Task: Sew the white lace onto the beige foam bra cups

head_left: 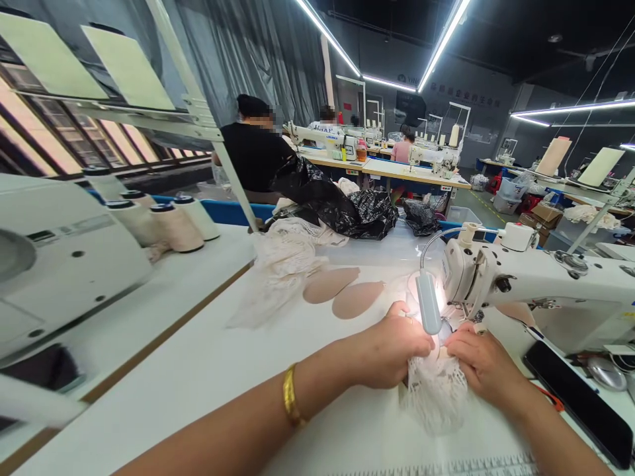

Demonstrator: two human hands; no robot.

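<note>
White lace fabric (pixel 436 390) lies under the needle area of a white sewing machine (pixel 540 271) and hangs toward me. My left hand (pixel 397 344) is closed on the lace from the left, fingers curled. From the right, my right hand (pixel 479 357) pinches the same lace close to the presser foot. A small lamp (pixel 428 304) on a bendy neck lights the spot and hides part of the fabric. Two beige teardrop-shaped pieces (pixel 357 297) lie left of my hands, beside a heap of white lace (pixel 288 258).
A black phone (pixel 580 403) and an orange-handled tool (pixel 551 398) lie at the right. A ruler (pixel 446 468) runs along the front. Several thread cones (pixel 178 228) stand at left near another machine (pixel 64 264). Black plastic bags (pixel 342 205) lie behind; a person in black (pixel 253 152) sits beyond.
</note>
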